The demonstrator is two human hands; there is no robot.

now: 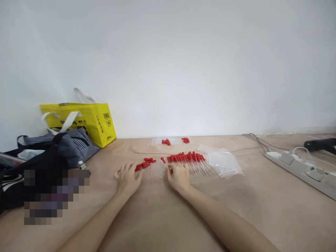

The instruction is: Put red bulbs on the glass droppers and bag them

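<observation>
My left hand (128, 177) rests on the table, its fingers spread and bent beside several loose red rubber bulbs (146, 164). Between my hands lies a group of thin clear tubes (156, 170) without bulbs. My right hand (179, 176) is closed, fingertips pressed together just right of these tubes; what it pinches, if anything, is too small to make out. One red bulb (163, 160) sits just above its fingertips. Behind and right of that hand, a row of clear droppers with red bulbs (187, 157) lies side by side, bulbs toward the wall.
Near the wall lies a clear bag (176, 140) with red bulbs at both ends. Another plastic bag (225, 162) is right of the droppers. A power strip (301, 168) with plugs and cables stands right; a yellow bag (102, 124), a striped bag (75, 147) and dark items are left.
</observation>
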